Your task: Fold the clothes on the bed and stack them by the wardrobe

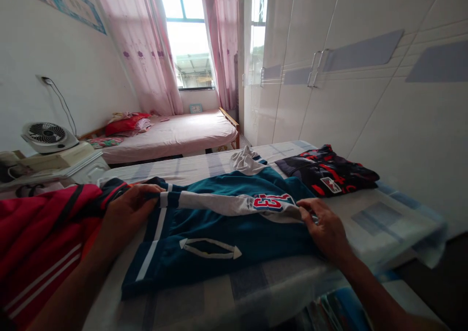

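Left hand (132, 214) pinched cuff (170, 199); right hand (324, 226) pinched upper sleeve (219, 203); jacket (215, 226) lay on tabletop (369, 219); step looked like straightening sleeve; next move seemed to call for even tension.

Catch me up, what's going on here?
A person has both hands on a teal jacket lying on a checked cloth. The left grip pinches the cuff end of its grey sleeve, and the right grip holds the same sleeve near the number patch. The sleeve runs across the jacket between them. Red clothes lie to the left, and a dark garment lies beyond the jacket, on the right.
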Available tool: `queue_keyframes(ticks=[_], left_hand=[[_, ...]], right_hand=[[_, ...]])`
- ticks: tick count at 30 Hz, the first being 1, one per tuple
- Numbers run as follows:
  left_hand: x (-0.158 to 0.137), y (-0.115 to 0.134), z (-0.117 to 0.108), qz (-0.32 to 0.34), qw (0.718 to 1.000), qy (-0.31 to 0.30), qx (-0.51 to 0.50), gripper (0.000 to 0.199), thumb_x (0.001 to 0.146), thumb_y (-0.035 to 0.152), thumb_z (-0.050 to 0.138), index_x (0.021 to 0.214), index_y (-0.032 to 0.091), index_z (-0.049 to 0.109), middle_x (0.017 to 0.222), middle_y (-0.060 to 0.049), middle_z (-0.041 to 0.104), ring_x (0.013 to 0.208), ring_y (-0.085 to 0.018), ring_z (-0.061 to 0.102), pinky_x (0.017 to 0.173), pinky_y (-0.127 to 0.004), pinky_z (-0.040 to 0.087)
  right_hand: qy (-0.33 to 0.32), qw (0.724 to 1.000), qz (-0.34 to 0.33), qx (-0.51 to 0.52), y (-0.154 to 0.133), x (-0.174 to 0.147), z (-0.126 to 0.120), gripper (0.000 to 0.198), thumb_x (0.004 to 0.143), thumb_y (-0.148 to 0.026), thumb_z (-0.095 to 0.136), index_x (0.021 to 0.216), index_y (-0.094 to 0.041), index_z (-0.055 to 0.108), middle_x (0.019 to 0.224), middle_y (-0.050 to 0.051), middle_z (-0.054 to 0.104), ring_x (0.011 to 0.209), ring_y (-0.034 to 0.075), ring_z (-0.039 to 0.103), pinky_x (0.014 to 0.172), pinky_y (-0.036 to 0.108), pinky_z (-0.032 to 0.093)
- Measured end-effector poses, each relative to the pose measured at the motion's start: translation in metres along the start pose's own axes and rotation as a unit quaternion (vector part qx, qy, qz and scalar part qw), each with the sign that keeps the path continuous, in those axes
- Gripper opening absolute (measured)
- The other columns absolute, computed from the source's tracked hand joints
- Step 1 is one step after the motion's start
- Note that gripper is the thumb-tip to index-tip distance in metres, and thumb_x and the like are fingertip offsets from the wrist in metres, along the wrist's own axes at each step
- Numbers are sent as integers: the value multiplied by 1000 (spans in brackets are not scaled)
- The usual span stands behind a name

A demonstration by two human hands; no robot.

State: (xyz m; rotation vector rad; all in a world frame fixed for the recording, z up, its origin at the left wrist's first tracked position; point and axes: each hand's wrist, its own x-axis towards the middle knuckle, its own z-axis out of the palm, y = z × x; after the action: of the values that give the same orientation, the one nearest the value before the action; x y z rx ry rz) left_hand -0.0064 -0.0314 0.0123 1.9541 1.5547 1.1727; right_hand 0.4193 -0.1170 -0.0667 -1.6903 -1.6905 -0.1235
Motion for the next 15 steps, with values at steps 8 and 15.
queue_keyframes(ticks=[8, 15], left_hand=[[-4, 3, 4, 26, 999, -34, -19, 12, 75, 30, 58, 85, 23, 56, 101, 0, 67, 98, -19, 63, 92, -36, 49], [-45, 0, 0, 108, 990, 88, -20, 6, 80, 24, 55, 82, 27, 50, 106, 2, 63, 107, -19, 60, 97, -39, 47]], right_hand=[[-163, 986, -20, 36, -8, 54, 13, 18, 85, -29, 49, 84, -20, 64, 86, 5, 66, 84, 20, 60, 76, 32, 46], [25, 996, -71, 37, 7, 26, -12, 10, 88, -27, 43, 87, -23, 53, 99, 8, 62, 100, 23, 56, 90, 40, 41]])
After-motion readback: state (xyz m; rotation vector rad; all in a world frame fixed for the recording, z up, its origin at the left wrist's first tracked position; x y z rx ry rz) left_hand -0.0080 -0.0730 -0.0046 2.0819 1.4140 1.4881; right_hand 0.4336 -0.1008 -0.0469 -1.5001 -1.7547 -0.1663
